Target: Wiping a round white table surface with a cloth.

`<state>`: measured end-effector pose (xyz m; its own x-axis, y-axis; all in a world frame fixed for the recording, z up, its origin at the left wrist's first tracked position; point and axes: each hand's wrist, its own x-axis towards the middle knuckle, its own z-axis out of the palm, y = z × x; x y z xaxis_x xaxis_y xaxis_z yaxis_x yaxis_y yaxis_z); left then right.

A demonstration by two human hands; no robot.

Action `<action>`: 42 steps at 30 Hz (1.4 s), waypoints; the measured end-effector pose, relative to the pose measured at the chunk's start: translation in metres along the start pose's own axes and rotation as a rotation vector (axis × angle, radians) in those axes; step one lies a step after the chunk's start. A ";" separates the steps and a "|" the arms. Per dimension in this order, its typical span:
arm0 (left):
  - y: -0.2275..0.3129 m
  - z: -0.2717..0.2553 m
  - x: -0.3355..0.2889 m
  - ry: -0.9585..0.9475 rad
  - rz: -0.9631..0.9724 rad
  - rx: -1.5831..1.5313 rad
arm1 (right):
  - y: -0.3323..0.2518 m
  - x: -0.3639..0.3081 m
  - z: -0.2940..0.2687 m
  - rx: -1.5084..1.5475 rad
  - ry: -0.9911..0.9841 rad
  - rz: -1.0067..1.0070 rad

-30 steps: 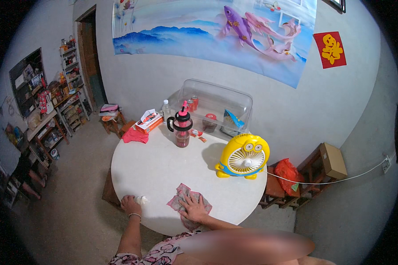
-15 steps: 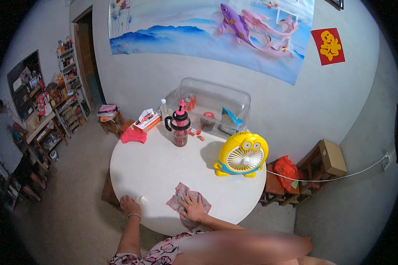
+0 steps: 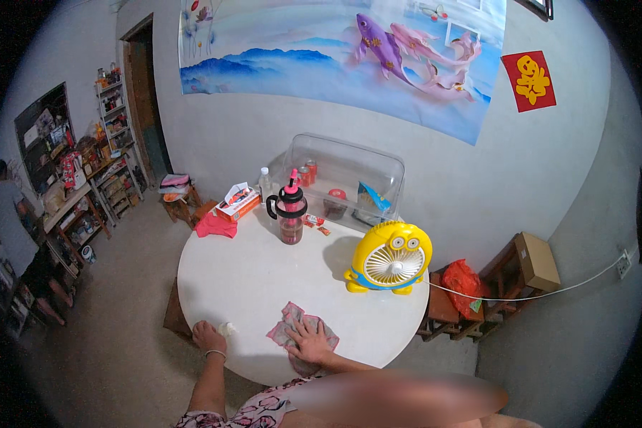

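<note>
A grey cloth with pink edges [image 3: 284, 328] lies crumpled on the near part of the round white table [image 3: 264, 285]. On top of it my right hand [image 3: 311, 341] rests flat, fingers spread, pressing it to the tabletop. My left hand [image 3: 207, 335] is at the table's near left rim with its fingers curled under. Its fingertips are hidden, so whatever they hold does not show. Right beside that hand sits a small crumpled white tissue [image 3: 226, 329].
Farther back stand a yellow fan [image 3: 392, 258] with its cord [image 3: 521, 298] running to the wall, a pink-and-black handled jug [image 3: 291, 221], a tissue box [image 3: 238, 203], a pink cloth [image 3: 216, 226] and a clear plastic bin [image 3: 346, 160]. A person [image 3: 18, 228] is at far left.
The whole scene sits slightly lower in the picture. Both hands and the cloth keep about the same places on the table.
</note>
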<state>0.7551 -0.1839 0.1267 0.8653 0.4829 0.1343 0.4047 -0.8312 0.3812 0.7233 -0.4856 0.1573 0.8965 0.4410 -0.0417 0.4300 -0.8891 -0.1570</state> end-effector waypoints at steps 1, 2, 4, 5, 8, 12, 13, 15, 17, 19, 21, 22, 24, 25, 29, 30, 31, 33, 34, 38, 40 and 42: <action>-0.003 0.004 0.000 0.002 -0.001 0.000 | 0.000 0.000 -0.001 0.003 -0.005 -0.006; -0.006 0.007 0.000 0.032 0.017 0.015 | 0.000 0.000 -0.001 0.003 -0.004 -0.007; -0.011 0.013 0.002 0.064 0.031 0.031 | 0.000 0.002 0.000 0.004 -0.009 -0.013; -0.014 0.015 0.003 0.049 0.011 0.014 | 0.000 0.003 0.001 0.003 -0.009 -0.017; -0.006 0.014 0.002 0.015 -0.017 0.013 | 0.005 0.006 0.003 0.006 -0.008 -0.022; 0.007 0.000 -0.001 0.022 0.012 0.007 | 0.012 0.010 0.002 0.028 0.088 -0.036; 0.003 0.002 -0.001 0.025 0.007 0.008 | 0.011 0.012 0.002 0.018 0.091 -0.039; 0.006 0.002 -0.002 0.070 -0.008 0.011 | 0.012 0.015 0.002 0.027 0.098 -0.034; 0.013 -0.003 -0.002 0.015 -0.010 0.008 | 0.017 0.017 0.002 0.034 0.107 -0.018; 0.010 -0.005 -0.003 -0.032 -0.026 0.011 | 0.016 0.020 0.001 0.036 0.099 -0.016; 0.005 0.001 -0.004 0.097 0.000 -0.008 | 0.016 0.021 0.001 0.041 0.102 -0.017; 0.003 0.002 -0.005 0.097 -0.001 -0.009 | 0.016 0.021 0.000 0.045 0.104 -0.015; 0.003 0.001 -0.006 0.093 0.006 -0.025 | 0.016 0.021 0.001 0.041 0.111 -0.013; 0.004 -0.001 -0.007 0.092 0.008 -0.026 | 0.016 0.021 0.001 0.038 0.118 -0.010; 0.005 -0.004 -0.007 0.068 -0.007 -0.027 | 0.015 0.020 0.004 0.044 0.134 -0.008; 0.005 -0.005 -0.007 0.066 -0.019 -0.023 | 0.014 0.021 0.004 0.042 0.131 -0.006; 0.004 -0.005 -0.007 0.066 -0.019 -0.023 | 0.014 0.021 0.005 0.040 0.127 -0.003; 0.001 -0.006 -0.007 0.031 0.000 0.001 | 0.013 0.021 0.006 0.036 0.125 -0.001; 0.001 -0.007 -0.006 0.031 0.000 0.001 | 0.013 0.020 0.006 0.031 0.123 0.001; 0.000 -0.008 -0.005 0.019 0.013 0.012 | 0.013 0.021 0.006 0.036 0.147 -0.002; 0.000 -0.008 -0.006 0.013 0.012 0.010 | 0.011 0.021 0.006 0.043 0.166 0.004; -0.002 -0.007 -0.005 0.022 0.005 0.013 | 0.010 0.021 0.004 0.052 0.145 0.007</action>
<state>0.7480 -0.1832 0.1318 0.8607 0.4844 0.1566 0.4040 -0.8371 0.3688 0.7457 -0.4851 0.1505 0.9072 0.4090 0.0989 0.4208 -0.8830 -0.2080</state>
